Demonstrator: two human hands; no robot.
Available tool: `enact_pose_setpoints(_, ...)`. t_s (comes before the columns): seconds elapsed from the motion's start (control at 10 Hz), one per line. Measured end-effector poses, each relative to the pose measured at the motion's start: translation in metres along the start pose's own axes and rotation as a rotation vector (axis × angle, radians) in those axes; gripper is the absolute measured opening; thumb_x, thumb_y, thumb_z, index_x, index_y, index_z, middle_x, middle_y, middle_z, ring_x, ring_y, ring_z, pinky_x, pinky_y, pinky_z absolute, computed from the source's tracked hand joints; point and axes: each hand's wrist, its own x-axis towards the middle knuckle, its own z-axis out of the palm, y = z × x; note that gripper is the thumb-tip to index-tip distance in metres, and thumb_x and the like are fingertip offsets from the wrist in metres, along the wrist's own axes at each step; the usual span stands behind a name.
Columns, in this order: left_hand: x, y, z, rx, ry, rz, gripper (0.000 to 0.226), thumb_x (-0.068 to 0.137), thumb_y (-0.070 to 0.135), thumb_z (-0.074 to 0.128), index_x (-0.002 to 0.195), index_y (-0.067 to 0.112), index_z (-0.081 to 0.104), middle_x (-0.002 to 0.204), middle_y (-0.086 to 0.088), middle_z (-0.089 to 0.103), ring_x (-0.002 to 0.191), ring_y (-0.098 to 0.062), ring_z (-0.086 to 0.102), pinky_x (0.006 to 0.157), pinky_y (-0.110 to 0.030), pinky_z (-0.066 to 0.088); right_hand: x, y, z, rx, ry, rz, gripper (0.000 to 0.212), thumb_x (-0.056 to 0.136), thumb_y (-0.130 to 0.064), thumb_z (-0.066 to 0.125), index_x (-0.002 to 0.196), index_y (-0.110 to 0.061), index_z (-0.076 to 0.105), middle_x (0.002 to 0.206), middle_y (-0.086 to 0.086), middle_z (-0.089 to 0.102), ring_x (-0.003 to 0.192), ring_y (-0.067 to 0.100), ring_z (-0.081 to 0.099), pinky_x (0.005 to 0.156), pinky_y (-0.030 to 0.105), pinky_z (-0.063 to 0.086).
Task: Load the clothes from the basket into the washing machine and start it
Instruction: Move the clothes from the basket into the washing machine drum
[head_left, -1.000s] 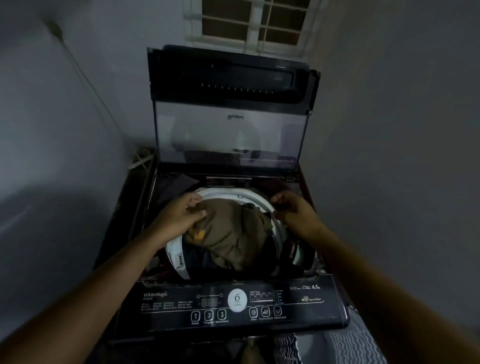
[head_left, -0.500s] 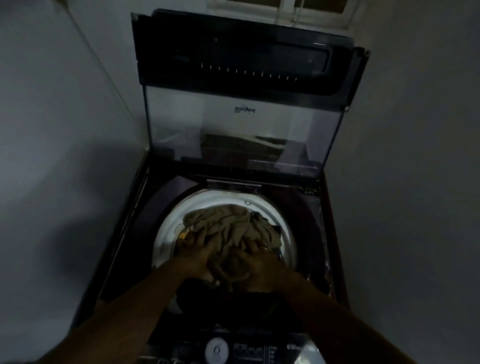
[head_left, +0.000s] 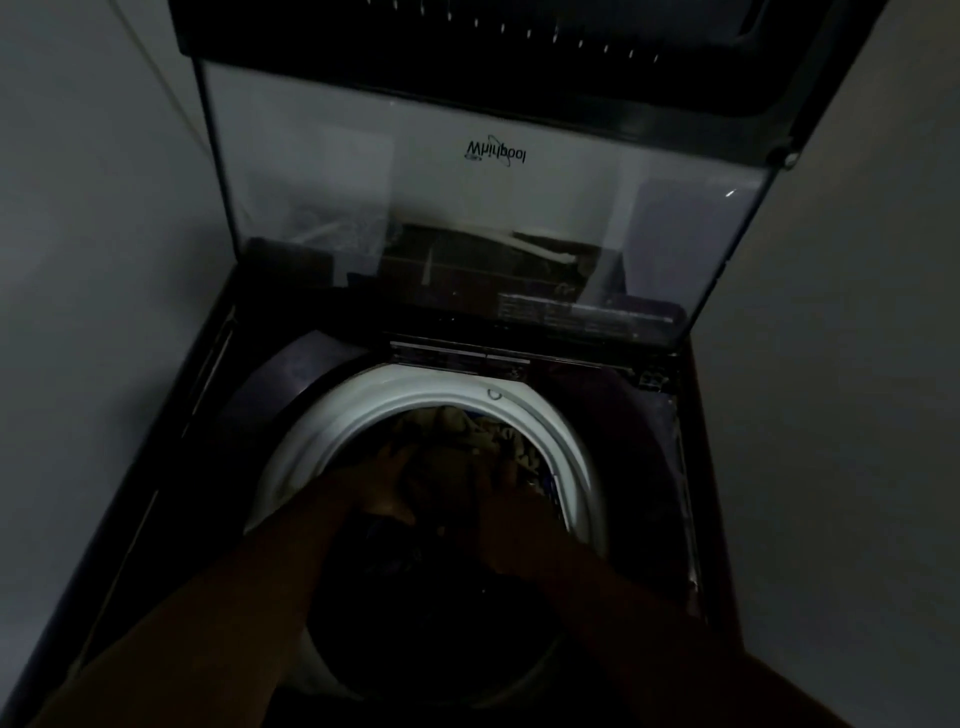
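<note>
Clothes (head_left: 467, 431) lie inside the tub of the washing machine (head_left: 675, 467), under and just beyond the hands. The basket is out of view.

Nearest, both forearms reach down over the front edge into the opening. The left hand (head_left: 382, 486) appears spread, fingers straight, pressing flat on the dark fabric. The right hand (head_left: 506, 512) lies just beside it on the pile, but the light is too dim to tell whether its fingers are straight or curled into the cloth. Past the fingertips a lighter, patterned piece shows near the back of the tub.

Round the hands runs the white drum rim (head_left: 415, 384), closest on the left hand's side. Farther off, the glass lid (head_left: 467, 218) stands raised, with grey wall (head_left: 78, 208) to either side.

The step looks like packing the load down. The risks from here are:
- Fabric left riding over the rim could catch when the lid shuts, because the pile sits close under it.
- Packing too tightly could hinder the wash.
- In this gloom a stray piece may go unnoticed.
- The raised lid could drop on the arms if bumped.
</note>
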Motion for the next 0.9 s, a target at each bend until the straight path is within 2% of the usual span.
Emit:
enact_pose_setpoints(0.1, -0.015, 0.005, -0.020, 0.003, 0.057, 0.008, 0.115, 0.067, 0.067, 0.075, 0.154, 0.048, 0.002, 0.158, 0.014, -0.001, 0.152, -0.033, 0.010, 0.122, -0.053, 0.016, -0.034, -0.036, 0.002, -0.156, 0.059, -0.070, 0.085, 0.102, -0.043, 0.046, 0.157, -0.029, -0.017, 0.165, 0.019, -0.015, 0.149, 0.053, -0.003, 0.113, 0.070, 0.021)
enact_pose_setpoints(0.2, -0.070, 0.037, -0.041, 0.012, 0.084, 0.010, 0.125, 0.056, 0.074, 0.065, 0.158, 0.034, 0.005, 0.165, -0.005, 0.001, 0.151, -0.036, 0.006, 0.122, -0.053, 0.014, -0.041, -0.038, 0.019, -0.174, 0.032, -0.055, 0.072, 0.106, -0.037, 0.037, 0.158, -0.038, -0.013, 0.167, 0.011, -0.017, 0.149, 0.051, -0.006, 0.110, 0.068, 0.028)
enact_pose_setpoints(0.3, -0.102, 0.056, -0.036, 0.058, 0.150, 0.044, 0.131, 0.047, 0.088, 0.036, 0.158, 0.031, -0.004, 0.166, -0.011, -0.006, 0.151, -0.041, -0.002, 0.122, -0.054, 0.006, -0.041, -0.025, 0.016, -0.147, 0.044, 0.025, 0.071, 0.102, -0.044, 0.040, 0.159, -0.031, 0.000, 0.167, 0.010, -0.005, 0.149, 0.051, 0.006, 0.109, 0.066, 0.032)
enact_pose_setpoints(0.4, -0.139, 0.058, -0.033, 0.089, 0.081, 0.095, 0.112, 0.075, 0.069, 0.058, 0.159, 0.026, -0.002, 0.165, -0.013, -0.007, 0.151, -0.039, -0.003, 0.123, -0.050, 0.007, -0.053, -0.029, -0.005, -0.084, 0.044, -0.022, 0.077, 0.094, -0.039, 0.056, 0.158, -0.032, 0.014, 0.163, 0.013, 0.015, 0.143, 0.047, 0.032, 0.111, 0.057, 0.037)
enact_pose_setpoints(0.5, -0.187, 0.056, -0.046, 0.011, 0.103, 0.205, 0.101, 0.078, 0.061, 0.069, 0.157, 0.031, 0.015, 0.165, -0.007, 0.008, 0.151, -0.027, 0.013, 0.123, -0.036, 0.017, -0.080, -0.046, -0.025, 0.008, 0.058, -0.039, 0.074, 0.092, -0.039, 0.057, 0.157, -0.027, 0.025, 0.157, 0.016, 0.037, 0.140, 0.040, 0.043, 0.112, 0.050, 0.040)
enact_pose_setpoints(0.6, -0.230, 0.044, -0.067, -0.081, 0.102, 0.234, 0.087, 0.078, 0.062, 0.069, 0.152, 0.041, 0.028, 0.158, 0.004, 0.032, 0.143, -0.016, 0.033, 0.118, -0.030, 0.030, -0.109, -0.065, -0.043, 0.060, 0.152, -0.116, 0.071, 0.093, -0.042, 0.062, 0.156, -0.028, 0.032, 0.158, 0.008, 0.039, 0.144, 0.029, 0.040, 0.116, 0.039, 0.034)
enact_pose_setpoints(0.7, -0.277, 0.041, -0.090, -0.149, 0.173, 0.222, 0.065, 0.083, 0.054, 0.071, 0.141, 0.039, 0.048, 0.142, 0.015, 0.047, 0.133, -0.009, 0.047, 0.105, -0.020, 0.040, -0.131, -0.086, -0.064, -0.006, 0.191, -0.144, 0.073, 0.088, -0.043, 0.071, 0.153, -0.032, 0.038, 0.157, 0.002, 0.042, 0.142, 0.023, 0.042, 0.113, 0.033, 0.036)
enact_pose_setpoints(0.8, -0.317, 0.041, -0.109, -0.163, 0.302, 0.199, 0.068, 0.089, 0.042, 0.070, 0.148, 0.021, 0.042, 0.142, 0.007, 0.043, 0.135, -0.011, 0.041, 0.105, -0.019, 0.034, -0.140, -0.103, -0.084, -0.062, 0.188, -0.142, 0.070, 0.091, -0.043, 0.068, 0.153, -0.029, 0.038, 0.154, 0.003, 0.044, 0.142, 0.025, 0.042, 0.112, 0.032, 0.035)
enact_pose_setpoints(0.9, -0.364, 0.042, -0.118, -0.141, 0.480, 0.171, 0.073, 0.087, 0.047, 0.071, 0.149, 0.019, 0.043, 0.144, 0.003, 0.044, 0.137, -0.013, 0.040, 0.110, -0.025, 0.033, -0.156, -0.117, -0.104, -0.144, 0.216, -0.200, 0.069, 0.096, -0.041, 0.063, 0.154, -0.018, 0.034, 0.156, 0.010, 0.040, 0.143, 0.026, 0.039, 0.113, 0.032, 0.033)
